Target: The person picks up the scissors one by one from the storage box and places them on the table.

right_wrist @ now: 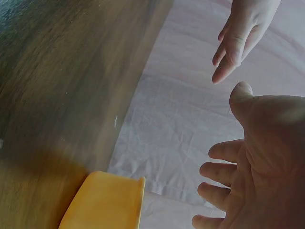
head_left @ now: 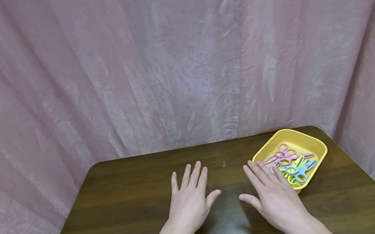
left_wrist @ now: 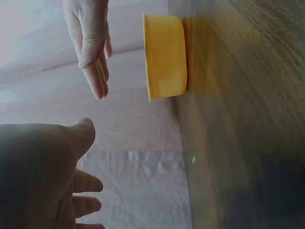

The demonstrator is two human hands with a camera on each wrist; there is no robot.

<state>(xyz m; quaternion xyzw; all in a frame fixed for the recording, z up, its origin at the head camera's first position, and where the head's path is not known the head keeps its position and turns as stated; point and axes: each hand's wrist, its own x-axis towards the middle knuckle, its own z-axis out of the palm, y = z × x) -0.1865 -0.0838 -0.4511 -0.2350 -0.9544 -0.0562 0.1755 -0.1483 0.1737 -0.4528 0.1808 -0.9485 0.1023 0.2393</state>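
Both hands hover above the table, palms down with fingers spread, holding nothing. My left hand (head_left: 189,206) is left of the middle, over bare wood. My right hand (head_left: 276,198) is nearer the yellow bin (head_left: 319,144), and in the head view its fingertips overlap the bin's left rim. Inside the bin lie pink scissors (head_left: 284,154), blue scissors (head_left: 300,169) and yellow-green scissors (head_left: 291,179), in a loose pile partly covered by the right fingers. Seen from the left wrist, the yellow bin (left_wrist: 166,57) stands on the table with the right hand (left_wrist: 90,43) raised apart from it.
The dark brown wooden table (head_left: 123,203) has rounded far corners. A pink curtain (head_left: 177,60) hangs behind it and along both sides. The bin stands close to the table's far right corner. A small pale mark (head_left: 224,164) shows near the far edge.
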